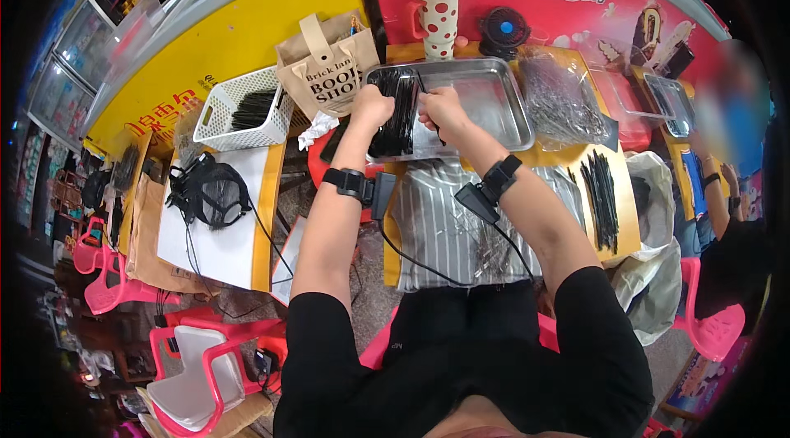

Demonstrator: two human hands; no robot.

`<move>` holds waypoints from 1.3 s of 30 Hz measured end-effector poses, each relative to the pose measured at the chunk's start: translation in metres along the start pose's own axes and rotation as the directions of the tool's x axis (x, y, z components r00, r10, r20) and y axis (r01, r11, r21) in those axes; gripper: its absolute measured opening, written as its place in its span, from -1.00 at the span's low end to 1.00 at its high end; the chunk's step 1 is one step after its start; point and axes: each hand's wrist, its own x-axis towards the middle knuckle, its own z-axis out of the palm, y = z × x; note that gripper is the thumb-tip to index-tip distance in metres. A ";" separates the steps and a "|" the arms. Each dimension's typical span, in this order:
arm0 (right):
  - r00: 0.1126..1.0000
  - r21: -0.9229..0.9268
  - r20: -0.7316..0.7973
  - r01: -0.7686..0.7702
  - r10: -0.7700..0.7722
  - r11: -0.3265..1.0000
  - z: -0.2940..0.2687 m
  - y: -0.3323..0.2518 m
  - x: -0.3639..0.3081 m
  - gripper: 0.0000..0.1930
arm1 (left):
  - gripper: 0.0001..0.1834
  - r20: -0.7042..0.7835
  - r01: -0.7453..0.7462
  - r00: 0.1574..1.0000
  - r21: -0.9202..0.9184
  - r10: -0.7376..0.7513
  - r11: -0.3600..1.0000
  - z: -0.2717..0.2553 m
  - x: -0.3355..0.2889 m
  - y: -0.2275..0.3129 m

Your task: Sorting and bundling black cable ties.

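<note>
A shallow metal tray (pixel 487 105) stands on the table in front of me, with a pile of thin black strips (pixel 397 121) lying lengthwise in its left half. My left hand (pixel 373 106) is closed at the tray's left side, against the pile; its fingertips are hidden from view. Over the middle of the tray my right hand (pixel 443 112) is closed around a thin black strip, which shows above and below the fingers. Nearer to me, a grey striped cloth (pixel 428 216) covers the tabletop, with clear plastic wrapping (pixel 492 250) on it.
More black strips (pixel 602 199) lie at the table's right side, below a clear bag (pixel 564 101) of dark strips. Behind the tray stand a spotted cup (pixel 436 18) and small fan (pixel 504 29). A paper bag (pixel 329 68) and white basket (pixel 239 135) are left. Another person works far right.
</note>
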 end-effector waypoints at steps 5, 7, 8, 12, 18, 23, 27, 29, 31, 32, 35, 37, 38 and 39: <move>0.992 -0.292 -0.105 0.034 -0.067 0.956 0.005 0.031 0.035 -0.77 | -0.60 0.129 0.100 0.983 0.225 -0.132 0.969 -0.004 -0.002 0.033; 0.956 -0.536 -0.129 0.155 -0.262 0.830 0.008 0.037 0.042 -0.73 | -0.59 0.127 0.136 0.977 0.249 -0.172 0.959 0.002 0.004 0.035; 0.957 -0.535 -0.127 0.154 -0.260 0.831 0.008 0.037 0.044 -0.73 | -0.58 0.121 0.168 0.971 0.270 -0.207 0.948 0.004 0.008 0.034; 0.964 -0.596 -0.097 0.142 -0.247 0.791 0.010 0.034 0.047 -0.68 | -0.55 0.151 0.213 0.955 0.242 -0.253 0.947 0.013 0.017 0.032; 0.995 -0.222 -0.092 0.023 -0.044 0.975 0.003 0.030 0.041 -0.66 | -0.28 0.127 0.146 0.978 0.153 -0.166 0.977 0.030 0.027 0.014; 0.996 0.071 -0.020 -0.080 0.081 0.994 -0.014 0.028 0.036 -0.62 | -0.35 0.182 0.187 0.966 -0.006 -0.183 0.982 0.044 0.031 0.016; 0.985 0.180 0.046 -0.173 0.168 0.968 -0.016 0.025 0.039 -0.57 | -0.36 0.253 0.136 0.960 -0.050 -0.119 0.989 0.045 0.039 0.004; 0.978 0.234 0.052 -0.207 0.200 0.950 -0.029 0.029 0.045 -0.56 | -0.37 0.275 0.199 0.952 -0.215 -0.136 0.956 0.053 0.027 0.023; 0.983 0.248 0.090 -0.176 0.158 0.953 -0.019 0.026 0.039 -0.56 | -0.29 0.267 0.188 0.953 -0.151 -0.143 0.970 0.049 0.024 0.027; 0.984 0.250 0.092 -0.174 0.155 0.953 -0.017 0.023 0.035 -0.56 | -0.20 0.261 0.180 0.954 -0.091 -0.151 0.979 0.047 0.023 0.028; 0.970 0.285 0.167 -0.219 0.177 0.933 -0.020 0.019 0.032 -0.62 | -0.32 0.372 0.236 0.918 -0.243 -0.135 0.941 0.042 0.018 0.029; 0.965 0.292 0.216 -0.208 0.148 0.933 -0.021 0.022 0.029 -0.67 | -0.54 0.335 0.199 0.939 -0.342 -0.079 0.918 0.045 0.011 0.028; 0.964 0.323 0.223 -0.214 0.145 0.922 -0.019 0.022 0.027 -0.70 | -0.60 0.315 0.201 0.944 -0.324 -0.095 0.924 0.046 0.011 0.028; 0.970 0.302 0.190 -0.207 0.154 0.931 -0.018 0.020 0.028 -0.71 | -0.65 0.348 0.224 0.932 -0.341 -0.099 0.913 0.046 0.014 0.028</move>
